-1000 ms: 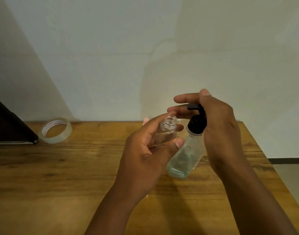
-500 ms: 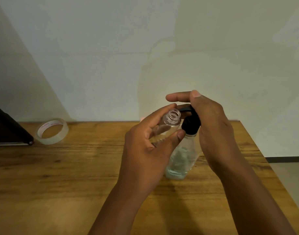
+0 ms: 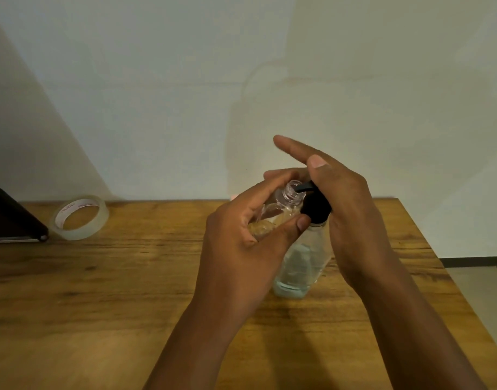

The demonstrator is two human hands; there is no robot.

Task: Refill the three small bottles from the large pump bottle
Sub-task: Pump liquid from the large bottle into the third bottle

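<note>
Small bottle (image 3: pixel 286 202) in your left hand (image 3: pixel 241 243), tilted, open mouth right at nozzle (image 3: pixel 303 188) so liquid lands inside. Left grip: thumb and fingers pinching bottle body. Pump bottle (image 3: pixel 300 266) standing on counter (image 3: pixel 101 291). Right hand (image 3: pixel 345 209) over pump head, fingers straight, placed to press. Tape roll (image 3: pixel 79 216) far left, unused.
</note>
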